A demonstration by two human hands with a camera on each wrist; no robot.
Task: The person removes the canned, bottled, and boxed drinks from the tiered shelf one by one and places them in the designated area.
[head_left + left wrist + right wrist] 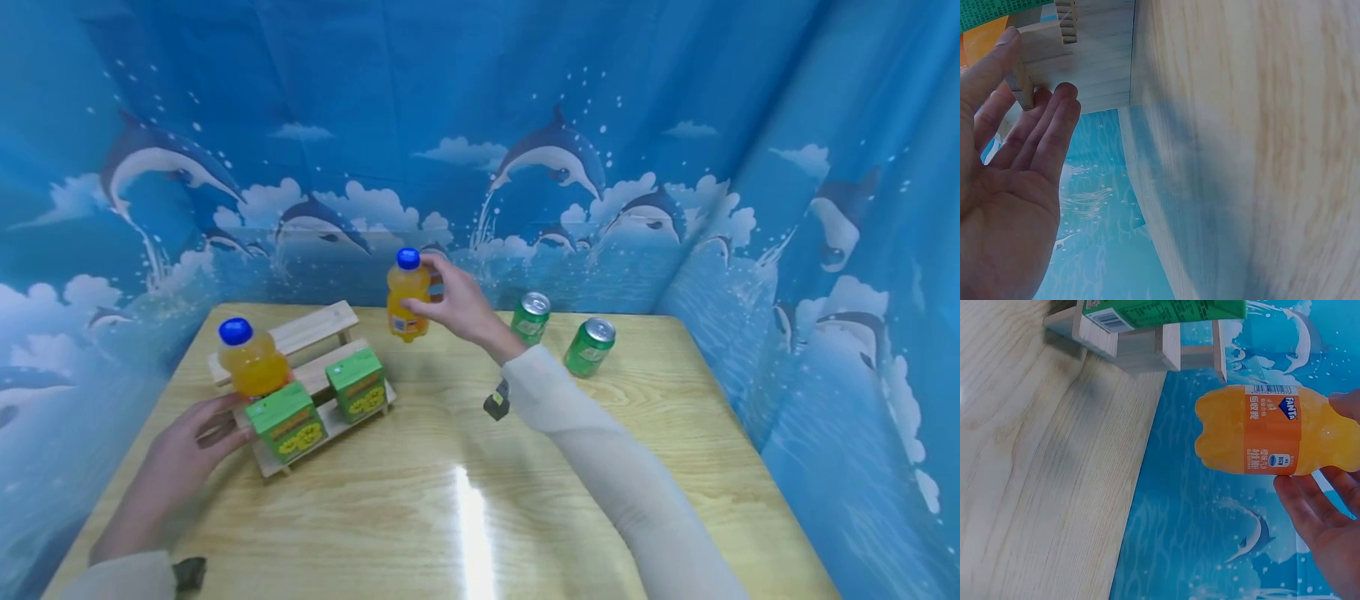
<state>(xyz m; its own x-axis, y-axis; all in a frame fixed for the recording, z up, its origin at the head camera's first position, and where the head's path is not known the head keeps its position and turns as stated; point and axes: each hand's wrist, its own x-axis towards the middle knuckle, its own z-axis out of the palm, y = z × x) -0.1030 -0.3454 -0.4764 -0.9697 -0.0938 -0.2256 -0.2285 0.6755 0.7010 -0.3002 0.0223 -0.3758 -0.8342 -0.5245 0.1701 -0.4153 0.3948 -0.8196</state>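
Note:
A bottle of orange Fanta (405,302) hangs upright above the table in my right hand (459,304). Thumb and fingers grip it around its upper part; its blue cap shows on top. In the right wrist view the orange label of the bottle (1272,430) faces the camera. My left hand (180,446) holds the left end of a stepped wooden rack (315,327), thumb and fingers on either side of a rack leg (1021,84). On the rack stand a second orange bottle (255,362) and two green drink cartons (287,425), one at each end of the front step.
Two green cans (590,348) stand on the wooden table (420,500) at the right, one partly behind my right wrist. A blue curtain (450,100) with dolphins hangs behind the table and along its sides.

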